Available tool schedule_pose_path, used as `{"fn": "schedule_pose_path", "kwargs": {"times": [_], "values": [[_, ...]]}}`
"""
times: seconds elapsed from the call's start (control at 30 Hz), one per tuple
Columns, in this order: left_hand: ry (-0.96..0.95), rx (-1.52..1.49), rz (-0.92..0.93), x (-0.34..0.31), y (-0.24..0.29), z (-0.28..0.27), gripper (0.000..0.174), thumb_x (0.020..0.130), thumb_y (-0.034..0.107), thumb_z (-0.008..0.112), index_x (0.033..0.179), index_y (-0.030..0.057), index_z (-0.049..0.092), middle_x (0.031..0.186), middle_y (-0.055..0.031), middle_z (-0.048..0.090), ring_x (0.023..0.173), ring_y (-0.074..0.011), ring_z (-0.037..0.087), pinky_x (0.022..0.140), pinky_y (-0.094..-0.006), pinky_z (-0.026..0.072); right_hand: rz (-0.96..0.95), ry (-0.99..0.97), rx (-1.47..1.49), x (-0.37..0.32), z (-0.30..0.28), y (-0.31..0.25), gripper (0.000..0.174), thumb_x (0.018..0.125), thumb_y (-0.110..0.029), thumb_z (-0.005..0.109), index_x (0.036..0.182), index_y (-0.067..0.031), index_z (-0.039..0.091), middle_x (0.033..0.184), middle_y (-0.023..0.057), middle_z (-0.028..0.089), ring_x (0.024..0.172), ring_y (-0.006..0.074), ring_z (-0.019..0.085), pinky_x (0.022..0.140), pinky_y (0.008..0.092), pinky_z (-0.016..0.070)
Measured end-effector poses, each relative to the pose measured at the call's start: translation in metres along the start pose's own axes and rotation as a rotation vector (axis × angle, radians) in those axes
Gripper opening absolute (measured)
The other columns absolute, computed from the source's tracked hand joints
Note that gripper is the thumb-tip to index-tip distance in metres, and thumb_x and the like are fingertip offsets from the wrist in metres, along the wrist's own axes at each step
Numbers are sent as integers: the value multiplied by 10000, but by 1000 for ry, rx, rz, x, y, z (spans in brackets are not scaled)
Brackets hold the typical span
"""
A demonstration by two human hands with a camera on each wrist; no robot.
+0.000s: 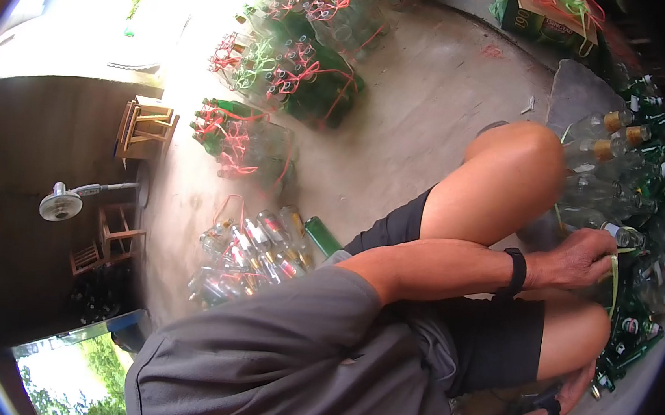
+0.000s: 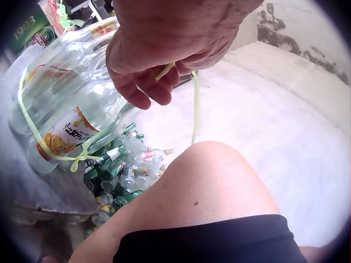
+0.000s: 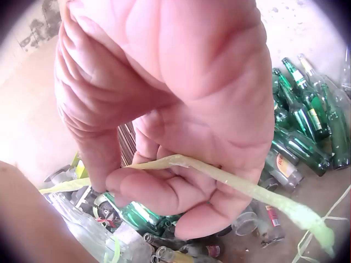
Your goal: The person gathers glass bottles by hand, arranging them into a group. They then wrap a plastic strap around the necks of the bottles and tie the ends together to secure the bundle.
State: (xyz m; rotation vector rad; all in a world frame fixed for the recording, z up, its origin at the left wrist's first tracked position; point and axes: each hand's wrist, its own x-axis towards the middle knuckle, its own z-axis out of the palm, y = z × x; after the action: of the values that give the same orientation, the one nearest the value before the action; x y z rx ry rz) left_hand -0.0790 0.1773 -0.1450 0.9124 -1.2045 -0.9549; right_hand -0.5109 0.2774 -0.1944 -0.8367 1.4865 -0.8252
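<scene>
Clear bottles [image 2: 71, 93] stand bundled within a knotted yellow-green strap [image 2: 26, 112] in the left wrist view. Beside them my left hand [image 2: 175, 44] pinches a short piece of strap in its curled fingers, and a strand [image 2: 196, 109] hangs down past it. In the head view the left hand [image 1: 577, 259] is above my knees, with the strap [image 1: 615, 286] beside its fingertips. My right hand [image 3: 175, 82] has its fingers curled round a yellow-green strip [image 3: 252, 190] that crosses them. The head view shows that right hand [image 1: 576, 387] low, beside my leg, partly hidden.
Loose green bottles [image 3: 301, 118] lie beyond the right hand. More bottles [image 1: 245, 251] lie on the floor behind the arm, and bundles tied with red and green strips [image 1: 313, 71] stand farther off. A printed box [image 1: 542, 24] is at the top; my knee [image 2: 211, 175] is below the left hand.
</scene>
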Motion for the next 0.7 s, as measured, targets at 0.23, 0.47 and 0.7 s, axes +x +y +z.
{"fn": "schedule_pose_path", "kwargs": {"times": [0.23,0.47,0.7], "values": [[-11,-44,-66,-2,-3,3,133,900,101,630,889,-28,658,806,-226,631,777,-438,627,710,-508,501,126,-43,46,14,-3,23,457,1089,-349,553,1399,-14,586,1369,84,624,1236,189,588,1082,358,439],[31,-67,-84,-1,1,2,190,914,156,617,857,-20,657,781,-246,638,776,-467,639,699,-523,500,42,-94,119,11,45,-28,455,1090,-350,554,1388,-7,587,1349,86,629,1206,189,604,1062,354,457],[-23,-45,-101,-4,-2,-3,191,976,141,611,891,-29,631,766,-227,605,718,-402,616,664,-476,480,-142,101,44,48,87,-96,365,1094,-330,584,1290,-24,615,794,-62,466,678,28,482,595,201,418]]}}
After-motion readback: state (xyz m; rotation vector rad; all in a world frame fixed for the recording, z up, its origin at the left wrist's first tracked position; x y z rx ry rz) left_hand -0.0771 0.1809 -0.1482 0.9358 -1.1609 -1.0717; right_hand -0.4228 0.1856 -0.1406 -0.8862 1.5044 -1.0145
